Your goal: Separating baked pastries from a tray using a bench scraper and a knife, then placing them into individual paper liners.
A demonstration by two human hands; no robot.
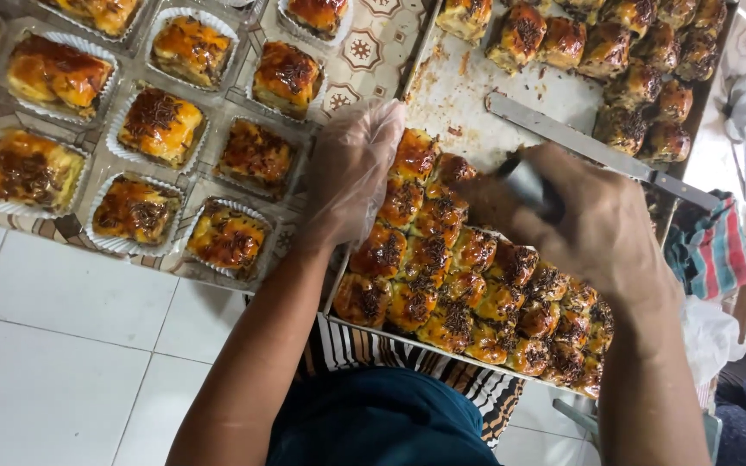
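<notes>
Glazed pastries point(442, 276) with dark sprinkles fill the near end of a metal tray point(468, 91), directly under both hands. Left hand point(351, 173), in a clear plastic glove, lies flat with fingers point(382, 125) together on the block's left edge. Right hand point(580, 216) is clamped on a dark handle point(528, 185), probably a knife. Beyond its fingers lies a long metal spatula point(580, 147). Left of the gloved fingers, single pastries in paper cups point(161, 125) cover the bench point(364, 52).

Counting now: eleven glazed golden-brown pastry squares sitting in white pleated paper cups point(160, 126), one long flat steel baking tray point(462, 91), one long steel-bladed knife point(599, 152), two hands point(351, 173) showing, one striped cloth point(711, 250).
</notes>
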